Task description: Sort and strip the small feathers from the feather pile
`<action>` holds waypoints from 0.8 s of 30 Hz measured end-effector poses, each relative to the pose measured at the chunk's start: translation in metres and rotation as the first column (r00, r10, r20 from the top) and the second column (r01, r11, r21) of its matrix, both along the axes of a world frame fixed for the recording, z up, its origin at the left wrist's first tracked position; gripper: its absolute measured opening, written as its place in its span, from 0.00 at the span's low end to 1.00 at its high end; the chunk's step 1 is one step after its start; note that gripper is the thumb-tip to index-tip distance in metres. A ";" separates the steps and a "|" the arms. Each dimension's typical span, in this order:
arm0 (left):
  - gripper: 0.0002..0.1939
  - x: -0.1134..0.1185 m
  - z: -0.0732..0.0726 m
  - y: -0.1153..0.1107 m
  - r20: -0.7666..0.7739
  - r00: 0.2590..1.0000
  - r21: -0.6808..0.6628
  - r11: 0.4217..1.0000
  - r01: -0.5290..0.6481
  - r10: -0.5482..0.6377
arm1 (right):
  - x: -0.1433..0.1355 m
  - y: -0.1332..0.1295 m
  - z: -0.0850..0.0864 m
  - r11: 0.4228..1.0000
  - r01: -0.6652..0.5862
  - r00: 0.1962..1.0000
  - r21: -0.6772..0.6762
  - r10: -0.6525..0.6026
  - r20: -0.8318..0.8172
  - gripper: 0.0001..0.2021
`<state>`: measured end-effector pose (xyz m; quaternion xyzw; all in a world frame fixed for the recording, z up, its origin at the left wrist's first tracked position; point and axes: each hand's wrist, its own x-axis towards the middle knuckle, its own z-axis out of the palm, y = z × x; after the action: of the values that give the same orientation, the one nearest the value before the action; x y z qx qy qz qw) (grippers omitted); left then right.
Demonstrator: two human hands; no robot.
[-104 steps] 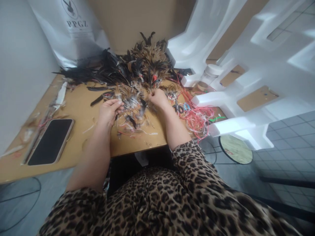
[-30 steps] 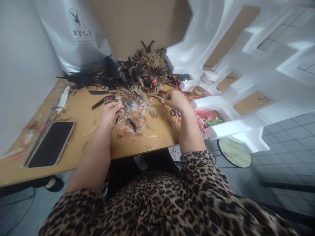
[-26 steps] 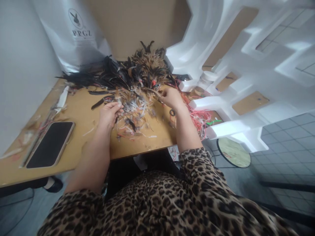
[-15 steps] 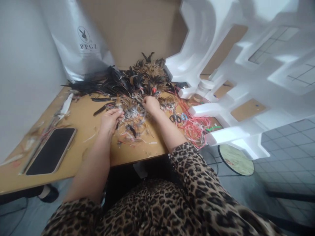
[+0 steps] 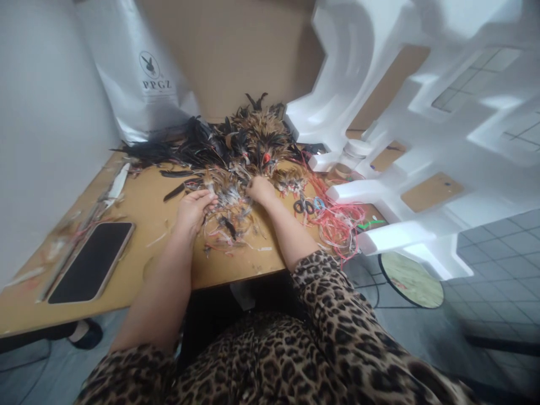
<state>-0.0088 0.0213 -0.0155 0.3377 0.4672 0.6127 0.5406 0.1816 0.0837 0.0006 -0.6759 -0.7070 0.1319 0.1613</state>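
near the front edge of the counter (image 5: 147, 199), a person has both bare hands at a low heap of loose feathers (image 5: 228, 191), brown and greyish white, lying between them. the left hand (image 5: 197, 211) has thumb and fingers pressed together in a pinch, gripping, as far as i can see from here, a small feather tuft (image 5: 208, 181) that stands up above the fingertips. the right hand (image 5: 261, 191) is curled palm-down at the heap's far right side; its fingertips are hidden, so i cannot tell whether they grip anything. behind the heap lie the long black feathers (image 5: 169, 153) and a full brown feather bundle (image 5: 264, 126); to the right are the black-handled scissors (image 5: 304, 207) and a tangle of pink string (image 5: 340, 225). to handle this well, i'd judge, the left pinch should be firm but low on the quills, so the vanes aren't crushed, and the right fingers should lift one feather at a time by its base, gently, since neighbours probably cling. bases level with one another would make a neater tuft, and slow movements would scatter less fluff.
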 end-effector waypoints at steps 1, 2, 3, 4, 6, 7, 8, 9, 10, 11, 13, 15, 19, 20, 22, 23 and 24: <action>0.10 0.000 -0.001 0.000 -0.001 1.000 0.001 1.000 0.002 -0.002 | 0.003 0.000 0.000 0.999 -0.006 0.998 0.036 0.009 -0.064 0.10; 0.10 0.000 -0.001 0.000 0.002 1.000 0.002 1.000 0.005 -0.005 | 0.006 -0.001 0.001 0.998 -0.020 0.989 0.065 0.030 -0.148 0.09; 0.10 0.000 -0.002 0.001 0.008 1.000 0.003 1.000 0.010 -0.010 | 0.008 -0.002 0.002 0.996 -0.039 0.966 0.080 0.058 -0.252 0.09; 0.10 0.000 -0.002 0.001 0.016 1.000 0.003 1.000 0.018 -0.018 | 0.010 -0.003 0.002 0.995 -0.062 0.925 0.074 0.086 -0.369 0.08; 0.11 0.000 -0.002 0.000 0.025 0.999 0.002 0.999 0.039 -0.039 | 0.009 -0.006 0.005 0.992 -0.124 0.792 0.030 0.117 -0.600 0.09; 0.11 0.000 -0.002 0.000 0.024 0.999 0.002 0.999 0.049 -0.049 | 0.008 -0.008 0.007 0.988 -0.152 0.712 0.006 0.114 -0.693 0.10; 0.11 0.001 -0.002 -0.001 0.020 0.998 0.002 0.998 0.055 -0.055 | 0.005 -0.011 0.009 0.984 -0.178 0.636 -0.009 0.108 -0.764 0.11; 0.11 0.001 -0.001 -0.001 0.017 0.998 0.004 0.998 0.061 -0.061 | 0.001 -0.014 0.011 0.980 -0.198 0.566 -0.015 0.102 -0.818 0.12; 0.10 0.002 -0.001 -0.002 0.017 0.998 0.004 0.998 0.067 -0.067 | -0.003 -0.017 0.012 0.976 -0.218 0.505 -0.024 0.092 -0.858 0.13; 0.10 0.002 -0.001 -0.003 0.022 0.997 0.005 0.997 0.073 -0.073 | -0.008 -0.020 0.013 0.972 -0.234 0.456 -0.034 0.079 -0.886 0.14; 0.10 0.003 -0.001 -0.003 0.042 0.995 0.007 0.996 0.091 -0.091 | -0.018 -0.026 0.014 0.967 -0.254 0.397 -0.037 0.069 -0.915 0.15; 0.09 0.004 -0.002 -0.003 0.064 0.992 0.011 0.994 0.112 -0.113 | -0.026 -0.030 0.011 0.967 -0.253 0.373 -0.024 0.075 -0.925 0.15; 0.09 0.005 -0.004 -0.002 0.094 0.986 0.007 0.991 0.137 -0.137 | -0.040 -0.033 0.002 0.972 -0.232 0.355 0.029 0.113 -0.928 0.13; 0.09 0.005 -0.004 -0.002 0.100 0.985 0.006 0.990 0.138 -0.138 | -0.043 -0.033 -0.001 0.972 -0.229 0.352 0.043 0.124 -0.928 0.12; 0.09 0.007 -0.003 -0.002 0.108 0.985 0.006 0.990 0.138 -0.138 | -0.047 -0.034 -0.004 0.973 -0.226 0.342 0.055 0.132 -0.931 0.11; 0.08 0.007 -0.002 -0.003 0.110 0.984 0.006 0.990 0.139 -0.138 | -0.049 -0.035 -0.005 0.973 -0.225 0.331 0.053 0.127 -0.935 0.11; 0.08 0.008 -0.002 -0.003 0.112 0.984 0.008 0.990 0.138 -0.138 | -0.050 -0.036 -0.005 0.974 -0.222 0.317 0.049 0.120 -0.941 0.11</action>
<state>-0.0009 0.0187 -0.0173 0.3345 0.4114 0.5919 0.6070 0.1320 0.0478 -0.0045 -0.4044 -0.5457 0.5438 0.4929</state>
